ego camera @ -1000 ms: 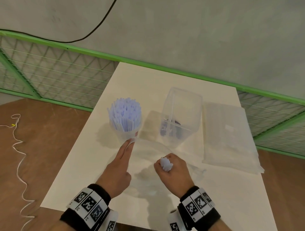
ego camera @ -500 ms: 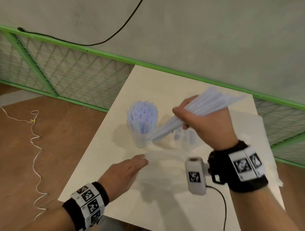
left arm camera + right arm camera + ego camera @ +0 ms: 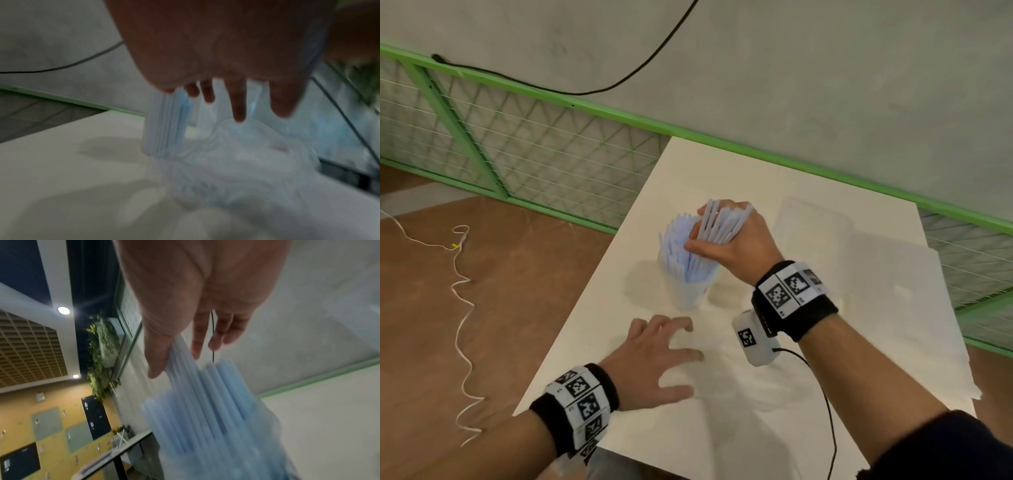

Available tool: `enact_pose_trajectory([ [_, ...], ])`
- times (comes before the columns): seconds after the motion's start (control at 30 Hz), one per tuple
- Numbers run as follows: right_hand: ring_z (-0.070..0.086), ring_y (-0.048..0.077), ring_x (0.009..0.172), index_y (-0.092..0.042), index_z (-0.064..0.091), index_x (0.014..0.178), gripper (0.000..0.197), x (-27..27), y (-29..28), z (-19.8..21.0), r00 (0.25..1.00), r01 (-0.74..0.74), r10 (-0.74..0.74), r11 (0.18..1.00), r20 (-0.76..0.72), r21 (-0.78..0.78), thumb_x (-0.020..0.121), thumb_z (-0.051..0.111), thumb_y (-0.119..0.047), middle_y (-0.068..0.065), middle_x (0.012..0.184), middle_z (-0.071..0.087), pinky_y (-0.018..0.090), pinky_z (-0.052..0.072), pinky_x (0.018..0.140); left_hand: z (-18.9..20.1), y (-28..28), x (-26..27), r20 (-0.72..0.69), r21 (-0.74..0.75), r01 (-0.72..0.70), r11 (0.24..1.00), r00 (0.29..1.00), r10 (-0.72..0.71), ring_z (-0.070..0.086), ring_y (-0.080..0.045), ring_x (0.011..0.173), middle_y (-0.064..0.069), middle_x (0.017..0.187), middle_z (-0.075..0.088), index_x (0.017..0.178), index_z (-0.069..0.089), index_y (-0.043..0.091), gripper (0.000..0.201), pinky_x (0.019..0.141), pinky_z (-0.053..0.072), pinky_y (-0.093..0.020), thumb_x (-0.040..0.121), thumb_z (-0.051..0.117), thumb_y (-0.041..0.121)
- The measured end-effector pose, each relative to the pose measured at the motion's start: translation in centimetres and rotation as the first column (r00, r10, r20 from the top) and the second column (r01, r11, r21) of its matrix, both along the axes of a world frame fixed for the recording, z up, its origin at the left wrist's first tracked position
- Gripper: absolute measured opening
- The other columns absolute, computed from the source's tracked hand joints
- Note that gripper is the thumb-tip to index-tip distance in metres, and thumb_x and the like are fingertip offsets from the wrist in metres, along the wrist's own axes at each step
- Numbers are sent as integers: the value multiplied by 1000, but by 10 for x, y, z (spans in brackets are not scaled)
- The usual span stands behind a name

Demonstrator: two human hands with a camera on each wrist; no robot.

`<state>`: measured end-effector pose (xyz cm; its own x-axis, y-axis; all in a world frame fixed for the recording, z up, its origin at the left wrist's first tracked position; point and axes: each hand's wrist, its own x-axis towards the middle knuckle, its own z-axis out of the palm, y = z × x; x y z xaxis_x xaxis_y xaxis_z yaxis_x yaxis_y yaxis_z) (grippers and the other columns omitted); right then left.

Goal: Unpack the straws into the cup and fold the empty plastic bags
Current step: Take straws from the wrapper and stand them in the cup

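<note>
A clear cup (image 3: 687, 297) stands mid-table, packed with pale blue straws (image 3: 675, 240). My right hand (image 3: 709, 229) grips another bundle of straws (image 3: 723, 221) almost upright, its lower ends down among those in the cup. In the right wrist view the thumb and fingers (image 3: 158, 360) curl round that bundle (image 3: 205, 402). My left hand (image 3: 681, 356) lies spread and flat on a crumpled clear plastic bag (image 3: 246, 162) just in front of the cup (image 3: 164, 129). In the head view the bag is barely visible against the white table.
A clear plastic box (image 3: 815, 233) stands behind my right hand. A flat plastic bag (image 3: 900, 294) lies on the table's right side. The table's left edge (image 3: 585, 308) drops to a wooden floor with a white cord (image 3: 462, 284). A green mesh fence (image 3: 534, 150) runs behind.
My right hand drew the straw bundle out of the bag, lifted it, then swung it upright down into the cup. My left hand shifted from the bag's mouth to lie spread on the bag.
</note>
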<state>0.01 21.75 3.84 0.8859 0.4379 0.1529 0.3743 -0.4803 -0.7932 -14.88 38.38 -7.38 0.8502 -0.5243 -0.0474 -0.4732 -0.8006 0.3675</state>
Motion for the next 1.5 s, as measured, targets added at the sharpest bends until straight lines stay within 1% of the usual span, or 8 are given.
enact_pose_trajectory([
  [0.13, 25, 3, 123, -40, 54, 127, 79, 5, 2, -36, 999, 50, -45, 977, 30, -210, 57, 68, -75, -22, 139, 39, 40, 28, 106, 38, 12, 18, 314, -409, -229, 883, 874, 372, 42, -13, 101, 4, 123, 44, 107, 57, 33, 19, 82, 31, -35, 89, 55, 40],
  [0.23, 21, 11, 132, -43, 41, 139, 93, 1, 0, -28, 999, 5, 5, 967, 38, -254, 58, 79, -70, -17, 149, 22, 40, 25, 107, 67, 15, 47, 355, -506, -302, 808, 781, 514, 43, -11, 106, 1, 126, 47, 115, 55, 29, 27, 85, 28, -33, 90, 54, 36],
  [0.37, 24, 10, 141, -32, 25, 150, 113, -11, -12, -10, 998, -19, 23, 998, 58, -58, 58, 89, -52, -12, 154, 18, 38, 27, 111, 86, 8, 72, 343, -471, -232, 851, 841, 419, 31, -4, 138, 8, 152, 34, 145, 39, 27, 52, 106, 18, -22, 95, 52, 31],
  [0.57, 41, 13, 136, -13, 28, 150, 64, -47, -14, -21, 964, -14, 2, 999, 266, 44, 95, 61, -19, -1, 154, 34, 27, 33, 113, 79, -4, 84, 369, -553, -54, 831, 879, 303, 41, -5, 137, 5, 147, 46, 142, 47, 14, 43, 115, 30, -31, 99, 50, 12],
  [0.83, 63, 10, 100, -2, 60, 129, 39, -46, -9, -52, 853, 167, -197, 980, 483, 104, 91, 64, -1, 8, 112, 70, 12, 45, 95, 65, -8, 92, 438, -643, 31, 765, 834, 335, 67, -14, 107, -6, 114, 72, 113, 71, 1, 23, 100, 51, -38, 90, 67, 3],
  [1.13, 62, 17, 90, -15, 68, 123, 33, -35, -6, -57, 751, 274, -149, 957, 643, -97, 90, 67, -20, -4, 85, 70, 35, 45, 80, 69, 3, 97, 328, -665, -101, 740, 850, 412, 66, -8, 76, -2, 87, 76, 100, 76, 8, 19, 73, 54, -22, 85, 73, 19],
  [1.37, 56, 22, 121, -24, 55, 131, 38, -48, -10, -85, 733, 331, -139, 928, 666, -170, 94, 63, -18, -12, 127, 65, 44, 42, 87, 42, 4, 97, 498, -527, -2, 850, 809, 311, 66, -19, 107, -1, 106, 75, 99, 76, 9, 19, 111, 39, -42, 90, 62, 17],
  [1.5, 43, 20, 135, -23, 49, 140, 52, -57, -14, -84, 765, 329, -96, 908, 637, -258, 91, 62, -16, -10, 147, 48, 40, 32, 98, 46, 4, 90, 518, -436, -41, 899, 805, 288, 53, -27, 129, -3, 119, 70, 107, 75, 10, 25, 116, 29, -46, 94, 57, 23],
])
